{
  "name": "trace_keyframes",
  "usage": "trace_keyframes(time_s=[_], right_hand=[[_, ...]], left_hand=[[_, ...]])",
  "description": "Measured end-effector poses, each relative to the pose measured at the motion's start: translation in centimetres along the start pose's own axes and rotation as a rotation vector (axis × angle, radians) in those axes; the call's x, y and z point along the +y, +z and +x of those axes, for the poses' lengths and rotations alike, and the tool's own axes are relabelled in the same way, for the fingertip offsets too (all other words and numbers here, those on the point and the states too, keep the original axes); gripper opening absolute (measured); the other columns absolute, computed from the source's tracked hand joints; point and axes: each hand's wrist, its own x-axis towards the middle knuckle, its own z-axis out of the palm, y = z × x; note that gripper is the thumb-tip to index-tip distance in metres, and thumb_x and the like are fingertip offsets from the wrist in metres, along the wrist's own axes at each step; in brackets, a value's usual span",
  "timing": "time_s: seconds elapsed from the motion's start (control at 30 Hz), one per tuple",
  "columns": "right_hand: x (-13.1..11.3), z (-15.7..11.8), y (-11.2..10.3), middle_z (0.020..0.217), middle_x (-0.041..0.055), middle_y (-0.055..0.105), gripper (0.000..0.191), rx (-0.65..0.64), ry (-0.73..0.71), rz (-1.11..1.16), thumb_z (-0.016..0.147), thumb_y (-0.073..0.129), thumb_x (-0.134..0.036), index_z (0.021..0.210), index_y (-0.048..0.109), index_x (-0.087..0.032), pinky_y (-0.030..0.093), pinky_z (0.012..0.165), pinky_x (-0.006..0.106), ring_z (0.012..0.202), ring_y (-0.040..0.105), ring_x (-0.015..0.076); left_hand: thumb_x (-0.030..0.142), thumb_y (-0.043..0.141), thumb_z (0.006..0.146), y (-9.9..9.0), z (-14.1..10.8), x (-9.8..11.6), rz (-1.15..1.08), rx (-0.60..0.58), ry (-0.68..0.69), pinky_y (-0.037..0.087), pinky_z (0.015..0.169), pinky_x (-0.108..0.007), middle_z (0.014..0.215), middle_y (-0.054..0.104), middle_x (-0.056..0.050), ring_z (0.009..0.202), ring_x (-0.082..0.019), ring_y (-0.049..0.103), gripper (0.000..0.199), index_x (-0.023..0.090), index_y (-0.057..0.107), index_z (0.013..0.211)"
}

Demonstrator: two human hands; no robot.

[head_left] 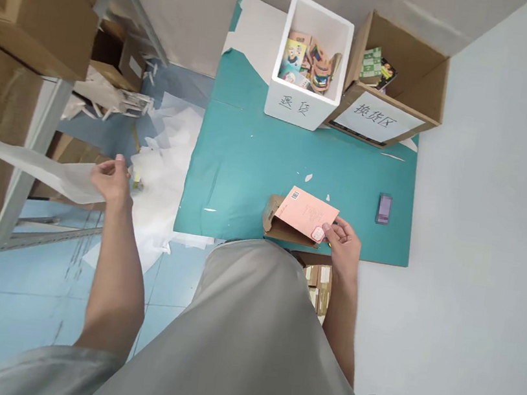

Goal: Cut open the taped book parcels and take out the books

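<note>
Off to the left, beyond the table's edge, my left hand [113,179] pinches a thin white sheet of paper [67,178] that stretches out toward the shelf. My right hand [343,240] grips the right corner of a pink booklet [308,211], thumb on top. The booklet bears a barcode at its upper left and a round red-and-white mark near the thumb. Partly beneath it lies a small brown cardboard box [272,217] at the front edge of the green table [244,155].
A white foam box [289,104] and a cardboard box [392,121], both with small packets and booklets inside, stand at the table's back. A small purple box [384,209] lies at right. White sheets [164,170] litter the floor beside a shelf [48,121] of cartons.
</note>
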Motion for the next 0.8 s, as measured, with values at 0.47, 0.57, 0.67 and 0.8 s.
trace_keyframes(time_s=[0.47, 0.57, 0.67, 0.8], right_hand=[[0.2, -0.6, -0.7, 0.102, 0.0069, 0.079, 0.063, 0.044, 0.043, 0.094, 0.076, 0.088, -0.055, 0.126, 0.073, -0.021, 0.066, 0.068, 0.036, 0.085, 0.076, 0.0238], [-0.3, -0.5, -0.9, 0.104, 0.0067, 0.079, 0.062, -0.003, 0.047, 0.141, 0.083, 0.080, -0.063, 0.130, 0.072, -0.023, 0.066, 0.072, 0.035, 0.089, 0.078, 0.0234], [-1.0, -0.4, -1.0, 0.114, 0.0079, 0.078, 0.066, -0.027, -0.028, 0.127, 0.092, 0.071, -0.068, 0.145, 0.063, -0.028, 0.067, 0.076, 0.036, 0.094, 0.080, 0.0237], [-1.3, -0.1, -0.6, 0.119, 0.0109, 0.074, 0.045, 0.023, -0.189, -0.022, 0.093, 0.074, -0.059, 0.123, 0.072, -0.026, 0.068, 0.084, 0.038, 0.101, 0.076, 0.0242]], left_hand=[[0.042, 0.077, 0.093, 14.3, -24.3, 8.9, -0.111, -1.147, 0.650, 0.043, 0.127, -0.052, 0.148, 0.070, -0.009, 0.150, -0.031, 0.056, 0.035, 0.029, 0.080, 0.126], [0.046, 0.079, 0.092, 15.1, -26.3, 9.9, -0.143, -1.148, 0.531, 0.050, 0.121, -0.053, 0.131, 0.079, -0.009, 0.134, -0.033, 0.069, 0.027, 0.029, 0.084, 0.112], [0.061, 0.079, 0.090, 16.6, -27.1, 9.9, -0.261, -1.054, 0.168, 0.064, 0.097, -0.045, 0.113, 0.083, -0.011, 0.106, -0.031, 0.079, 0.042, 0.023, 0.083, 0.108], [0.062, 0.094, 0.072, 18.3, -28.2, 9.8, -0.402, -0.966, -0.113, 0.064, 0.079, -0.035, 0.096, 0.083, -0.008, 0.090, -0.026, 0.080, 0.055, 0.020, 0.076, 0.102]])
